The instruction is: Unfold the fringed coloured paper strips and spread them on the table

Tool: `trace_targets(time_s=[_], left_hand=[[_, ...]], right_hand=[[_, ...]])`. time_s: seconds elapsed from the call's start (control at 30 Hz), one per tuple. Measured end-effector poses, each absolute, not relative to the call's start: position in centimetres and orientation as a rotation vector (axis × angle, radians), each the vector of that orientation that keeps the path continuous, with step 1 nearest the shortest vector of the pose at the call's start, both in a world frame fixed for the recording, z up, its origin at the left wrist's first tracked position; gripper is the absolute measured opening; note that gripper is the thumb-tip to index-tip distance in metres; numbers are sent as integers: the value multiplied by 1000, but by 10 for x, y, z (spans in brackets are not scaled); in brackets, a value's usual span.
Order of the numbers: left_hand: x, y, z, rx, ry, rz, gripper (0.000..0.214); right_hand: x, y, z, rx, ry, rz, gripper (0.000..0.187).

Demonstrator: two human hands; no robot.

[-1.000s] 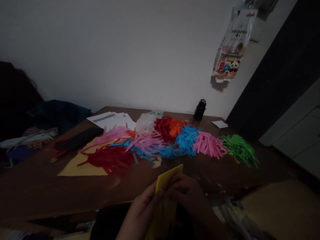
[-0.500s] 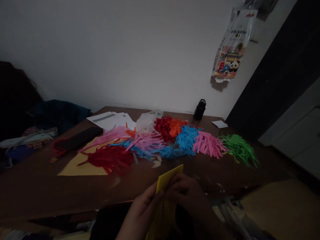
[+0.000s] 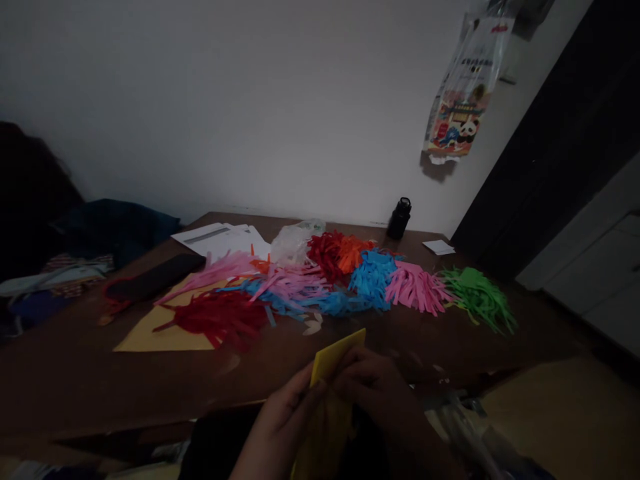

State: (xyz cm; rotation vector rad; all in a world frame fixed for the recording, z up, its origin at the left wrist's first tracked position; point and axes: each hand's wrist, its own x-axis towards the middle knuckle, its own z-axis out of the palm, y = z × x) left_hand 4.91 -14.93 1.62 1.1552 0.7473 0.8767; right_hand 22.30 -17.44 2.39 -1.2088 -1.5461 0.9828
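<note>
A folded piece of yellow paper (image 3: 336, 357) is held up over my lap, just in front of the table edge. My left hand (image 3: 290, 407) grips its left side, fingers behind and thumb in front. On its right side my right hand (image 3: 370, 383) is closed, with bent fingers pinching the paper. Below the hands the lower part of the paper hangs down in shadow, and its end is hard to make out. Beyond the hands lie fringed paper bundles: red (image 3: 225, 320), blue (image 3: 375, 273), pink (image 3: 417, 288) and green (image 3: 480, 300).
On the brown table (image 3: 125, 387) are a yellow sheet (image 3: 165, 333), white papers (image 3: 220, 239), a dark long case (image 3: 155, 277), a clear plastic bag (image 3: 295, 243), a black bottle (image 3: 399, 219) and a white card (image 3: 439, 247). A printed bag (image 3: 460, 100) hangs on the wall.
Almost nothing differs. Both hands keep their hold on the yellow paper, and the view has shifted very slightly.
</note>
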Motion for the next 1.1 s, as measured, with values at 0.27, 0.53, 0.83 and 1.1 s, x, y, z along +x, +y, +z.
trace_targets(time_s=[0.27, 0.53, 0.83, 1.1], left_hand=[[46, -148, 10, 1105, 713, 845, 42], [45, -148, 6, 1075, 726, 819, 47], [45, -147, 4, 1079, 711, 822, 45], [49, -150, 10, 1133, 724, 848, 42]], right_hand=[[231, -174, 20, -1041, -1580, 996, 8], [233, -175, 18, -999, -1582, 975, 10], [231, -176, 17, -1042, -1575, 989, 10], [219, -181, 13, -1194, -1584, 744, 8]])
